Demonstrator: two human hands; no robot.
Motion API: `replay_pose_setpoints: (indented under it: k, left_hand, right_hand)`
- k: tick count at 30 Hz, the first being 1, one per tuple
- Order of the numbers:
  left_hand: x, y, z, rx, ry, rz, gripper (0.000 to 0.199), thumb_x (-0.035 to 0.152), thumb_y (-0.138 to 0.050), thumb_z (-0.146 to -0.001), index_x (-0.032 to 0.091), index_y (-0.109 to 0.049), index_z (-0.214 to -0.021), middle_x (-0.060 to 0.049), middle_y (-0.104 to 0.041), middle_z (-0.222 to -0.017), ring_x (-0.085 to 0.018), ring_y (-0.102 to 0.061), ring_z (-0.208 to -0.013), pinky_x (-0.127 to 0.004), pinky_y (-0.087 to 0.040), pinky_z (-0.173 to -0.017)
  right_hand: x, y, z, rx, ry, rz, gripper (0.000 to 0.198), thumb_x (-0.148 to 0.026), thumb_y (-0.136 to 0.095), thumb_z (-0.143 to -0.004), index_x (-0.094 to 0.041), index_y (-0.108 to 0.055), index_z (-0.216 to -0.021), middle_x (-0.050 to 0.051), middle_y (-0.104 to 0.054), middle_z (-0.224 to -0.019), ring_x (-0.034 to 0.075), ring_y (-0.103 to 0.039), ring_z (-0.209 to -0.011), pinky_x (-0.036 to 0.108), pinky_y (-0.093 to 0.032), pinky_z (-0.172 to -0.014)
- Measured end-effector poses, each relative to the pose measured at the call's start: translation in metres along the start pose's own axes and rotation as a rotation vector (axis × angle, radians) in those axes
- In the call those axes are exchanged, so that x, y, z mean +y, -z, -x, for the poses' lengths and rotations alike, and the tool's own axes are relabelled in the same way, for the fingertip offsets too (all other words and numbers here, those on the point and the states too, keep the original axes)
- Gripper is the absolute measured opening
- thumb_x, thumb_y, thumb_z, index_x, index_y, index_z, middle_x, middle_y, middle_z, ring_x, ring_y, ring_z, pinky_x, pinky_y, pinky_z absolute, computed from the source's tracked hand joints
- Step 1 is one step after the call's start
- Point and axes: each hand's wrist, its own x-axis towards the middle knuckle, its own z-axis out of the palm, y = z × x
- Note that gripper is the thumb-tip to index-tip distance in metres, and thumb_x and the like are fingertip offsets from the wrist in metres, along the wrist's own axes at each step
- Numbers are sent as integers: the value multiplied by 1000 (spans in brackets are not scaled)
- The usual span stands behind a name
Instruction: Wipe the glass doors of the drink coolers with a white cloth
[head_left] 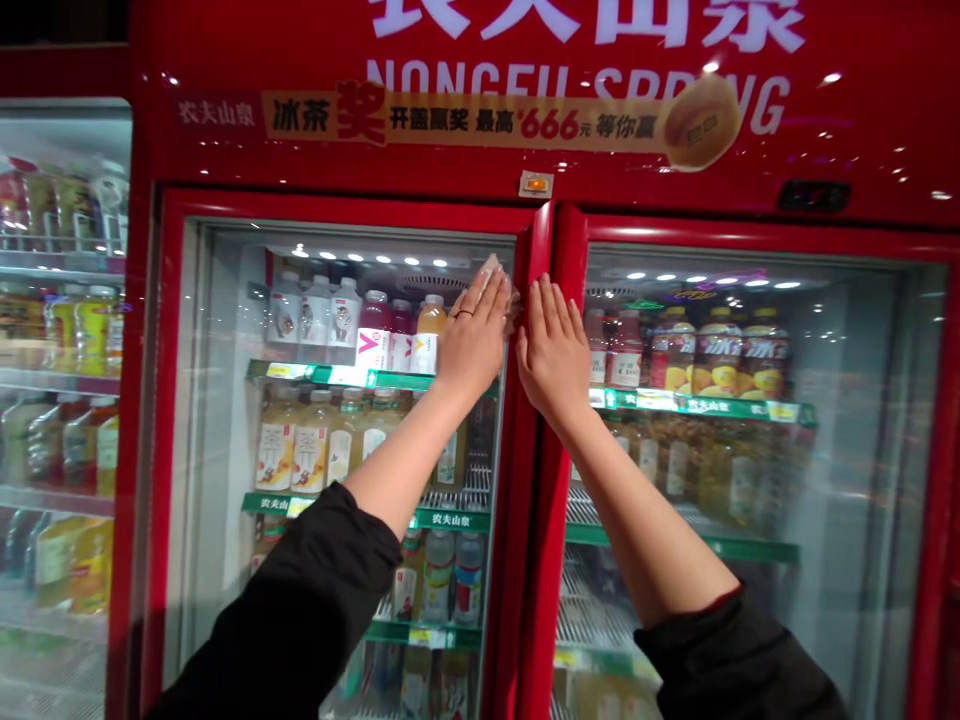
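My left hand (pixel 474 325) is raised against the left glass door (pixel 217 420) of a red drinks fridge, near the upper part of its inner edge. Under its fingers it holds a pale, crumpled cloth (pixel 491 265), mostly covered by the hand. A ring shows on one finger. Just to the right, my right hand (pixel 553 350) lies flat with fingers stretched out on the red frame of the right door (pixel 574 230). Nothing shows in it. The two door frames meet between my hands.
Behind the glass, bottles (pixel 345 315) line several shelves with green label strips (pixel 450 520). A lit orange switch (pixel 536 184) and a yellow banner (pixel 450 120) sit above the doors. Another stocked fridge (pixel 60 400) stands at the left.
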Motion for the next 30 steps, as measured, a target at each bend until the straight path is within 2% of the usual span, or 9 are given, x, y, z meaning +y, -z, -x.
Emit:
replay_pose_setpoints:
  k: [4, 9, 15, 18, 22, 24, 26, 28, 30]
  left_hand:
    - [7, -9, 27, -1, -35, 7, 65, 15, -25, -111, 12, -35, -176, -8, -33, -184, -24, -25, -174, -46, -27, -144]
    - [-14, 3, 23, -52, -175, -29, 65, 15, -34, -110, 13, -36, -175, -8, -36, -183, -23, -28, -173, -46, -28, -143]
    - [-6, -7, 44, 89, 91, -17, 66, 14, -31, -112, 11, -29, -177, -11, -35, -183, -26, -29, -173, -49, -33, -141]
    - [1, -12, 55, 47, -16, -39, 64, 14, -32, -112, 11, -33, -176, -10, -35, -183, -23, -29, -173, -46, -32, -142]
    - [-13, 2, 41, -77, -185, -61, 63, 14, -35, -110, 11, -39, -173, -8, -36, -183, -22, -27, -173, -43, -29, -143]
    - [-26, 10, 34, -78, -142, -54, 66, 13, -36, -109, 13, -37, -175, -7, -35, -184, -23, -26, -173, -44, -27, -143]
    - [-35, 14, 35, -19, -1, -44, 68, 13, -34, -109, 15, -29, -178, -7, -33, -184, -24, -25, -174, -47, -26, -143]
    - [-38, 12, 46, 36, 117, -32, 69, 13, -32, -111, 16, -23, -179, -9, -32, -184, -25, -25, -174, -48, -27, -143]
    - [-32, 6, 60, 55, 146, -17, 70, 13, -31, -111, 16, -19, -180, -9, -34, -184, -25, -25, -174, -48, -28, -143]
  right_hand:
    - [3, 0, 1, 13, 22, 0, 68, -30, -31, -112, -15, -32, -177, 12, -37, -184, 26, -34, -171, 56, -29, -141]
    - [4, -1, 3, 1, 26, 6, 69, -32, -33, -112, -12, -30, -178, 15, -35, -184, 28, -32, -172, 57, -28, -142]
    - [-1, -3, 7, 51, 18, -11, 67, -29, -32, -111, -9, -34, -175, 17, -38, -182, 28, -35, -170, 57, -29, -141]
    - [-2, -2, 8, 49, 23, -15, 68, -26, -33, -110, -10, -34, -176, 16, -38, -182, 28, -36, -170, 57, -30, -141]
    - [-1, 0, 9, 43, 29, -8, 70, -22, -37, -106, -10, -35, -175, 16, -39, -182, 28, -36, -170, 57, -31, -141]
    - [0, 1, 10, 40, 36, 3, 70, -20, -39, -104, -8, -38, -173, 17, -41, -181, 28, -37, -170, 56, -30, -141]
    - [1, 2, 10, 41, 48, 2, 72, -18, -41, -102, -10, -38, -173, 16, -42, -180, 28, -37, -170, 57, -30, -141]
    - [1, 2, 11, 40, 58, -7, 75, -17, -43, -100, -11, -38, -174, 15, -42, -181, 27, -36, -170, 58, -29, -141]
    - [-1, 2, 11, 33, 62, -15, 74, -16, -42, -99, -10, -39, -173, 15, -42, -181, 27, -36, -170, 57, -28, -142]
